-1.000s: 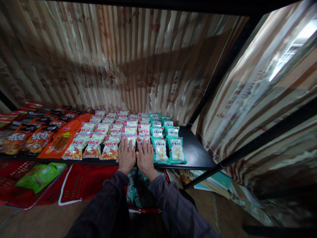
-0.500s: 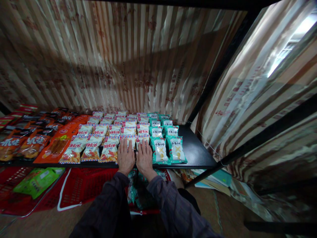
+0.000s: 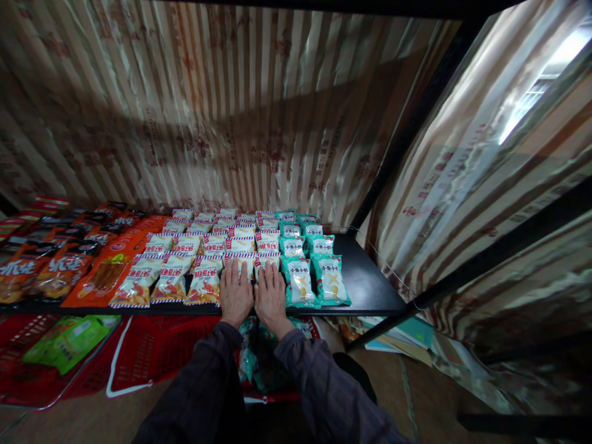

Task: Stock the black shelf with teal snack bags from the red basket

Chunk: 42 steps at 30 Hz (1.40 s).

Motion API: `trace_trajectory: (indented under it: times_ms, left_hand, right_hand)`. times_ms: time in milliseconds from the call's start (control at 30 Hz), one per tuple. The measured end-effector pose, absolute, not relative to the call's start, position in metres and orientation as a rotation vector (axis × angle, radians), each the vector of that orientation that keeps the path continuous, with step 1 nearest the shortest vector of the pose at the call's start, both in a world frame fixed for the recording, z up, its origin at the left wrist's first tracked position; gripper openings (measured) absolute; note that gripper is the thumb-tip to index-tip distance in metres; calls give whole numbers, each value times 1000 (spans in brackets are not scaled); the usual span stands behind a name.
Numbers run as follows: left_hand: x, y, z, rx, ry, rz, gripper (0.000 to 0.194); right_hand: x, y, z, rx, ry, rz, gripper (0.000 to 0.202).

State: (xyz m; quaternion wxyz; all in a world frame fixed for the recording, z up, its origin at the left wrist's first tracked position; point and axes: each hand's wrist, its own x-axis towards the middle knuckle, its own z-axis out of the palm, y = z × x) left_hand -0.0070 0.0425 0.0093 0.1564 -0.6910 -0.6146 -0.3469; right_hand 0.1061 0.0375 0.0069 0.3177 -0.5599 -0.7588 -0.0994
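My left hand lies flat, palm down, over a white snack bag in the front row, hiding most of it. Beside it, my right hand rests the same way on the neighbouring white snack bag. Fingers of both hands are stretched out, pointing to the back of the shelf. To the left, more white bags with striped edges stand in rows. Teal snack bags form two columns just right of my right hand.
Orange snack packs and black-and-orange bags fill the left of the black shelf. Red baskets sit below, one holding green packs. A slanting black post stands right, near flattened cardboard. Striped sheeting hangs behind.
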Motion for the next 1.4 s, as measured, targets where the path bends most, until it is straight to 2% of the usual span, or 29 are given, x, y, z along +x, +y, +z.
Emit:
trace_trajectory:
  times_ms: [400, 733, 933, 1067, 1233, 1400]
  left_hand:
    - [-5, 40, 14, -1991, -1823, -887, 48]
    - [-7, 32, 15, -2002, -1772, -1034, 49]
    - [-14, 29, 21, -1939, -1842, -1248, 48]
    - [-31, 56, 39, -1865, -2028, -1413, 51]
    - [-52, 114, 60, -2158, -2006, -1320, 51]
    - [-57, 148, 57, -2222, -2116, -1360, 55]
  right_hand:
    - [106, 38, 5, -1559, -2039, -263, 48]
    - [107, 29, 9, -1466, -2037, -262, 49]
    - [111, 24, 14, -1370, -2037, -223, 50]
    - [108, 30, 29, -1280, -1990, -115, 50]
    - [96, 55, 44, -1182, -1968, 26, 50]
    - [88, 88, 46, -1223, -1930, 91, 52]
